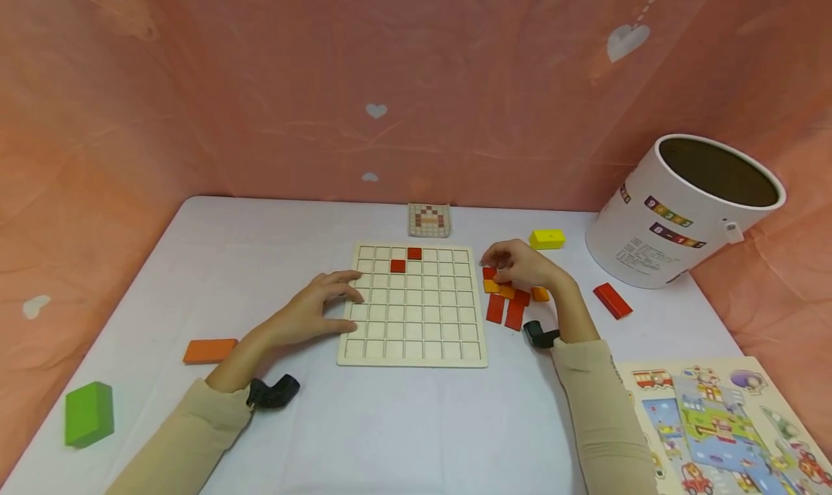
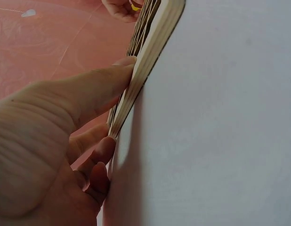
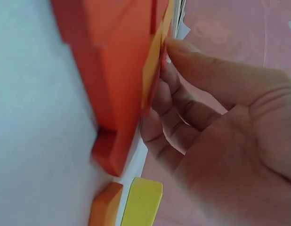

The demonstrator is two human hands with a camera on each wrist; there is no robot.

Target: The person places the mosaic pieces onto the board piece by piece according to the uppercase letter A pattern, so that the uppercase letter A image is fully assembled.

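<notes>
While your left hand (image 1: 315, 307) spreads its fingers against the left edge of the wooden grid board (image 1: 414, 332), two red square tiles (image 1: 398, 266) lie near the board's far side; just off its right edge, beneath your nearer right hand (image 1: 525, 264), red and orange tiles (image 1: 506, 291) cluster, red oblongs (image 1: 495, 308) pointing toward you; whether it pinches one cannot be told.

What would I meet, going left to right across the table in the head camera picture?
Green block → orange block → person's left hand → grid board → person's right hand → white bucket.
</notes>
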